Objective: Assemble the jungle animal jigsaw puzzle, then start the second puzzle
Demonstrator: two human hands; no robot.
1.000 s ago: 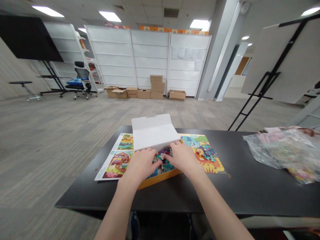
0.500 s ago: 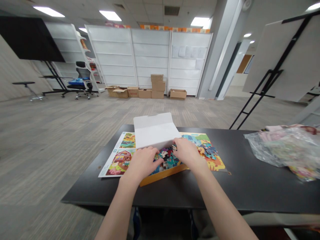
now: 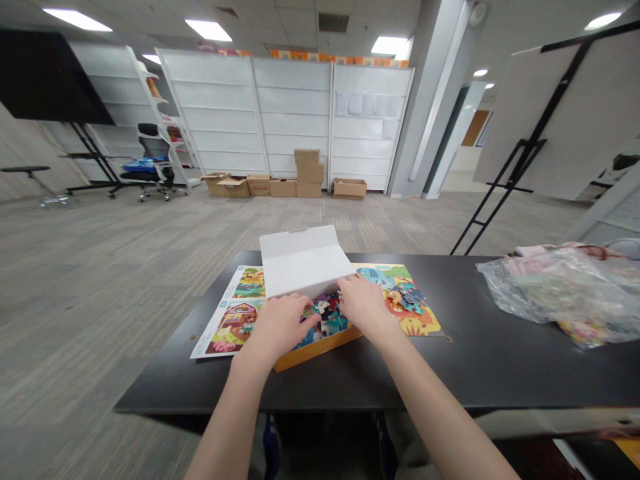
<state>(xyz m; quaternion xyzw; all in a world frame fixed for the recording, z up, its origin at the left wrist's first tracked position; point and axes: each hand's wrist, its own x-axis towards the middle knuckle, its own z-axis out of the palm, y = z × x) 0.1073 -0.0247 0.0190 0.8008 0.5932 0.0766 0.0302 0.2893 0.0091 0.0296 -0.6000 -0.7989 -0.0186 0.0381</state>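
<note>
An orange-sided box [image 3: 317, 352] sits on the black table, its white lid [image 3: 306, 257] tilted up at the back. Colourful jigsaw puzzle pieces [image 3: 327, 317] fill the box. Over its left end lies my left hand [image 3: 283, 323], thumb spread from the fingers and nothing seen in its grasp. My right hand [image 3: 367, 303] reaches over the right end, fingers curled on puzzle pieces at the fingertips, which are partly hidden. A printed picture sheet [image 3: 233, 323] lies under the left side. On the yellow picture board [image 3: 425, 325] to the right rests a pile of loose pieces [image 3: 409, 297].
A clear plastic bag [image 3: 545, 293] with soft pinkish things lies on the right of the black table [image 3: 480, 360]. Beyond the table stand cardboard boxes [image 3: 309, 175], a whiteboard stand [image 3: 500, 200], an office chair [image 3: 153, 160] and a large screen [image 3: 50, 77].
The view has shifted slightly, so the scene sits further left. My right hand has tipped down a little at the box's right end; the left hand stays over the left end.
</note>
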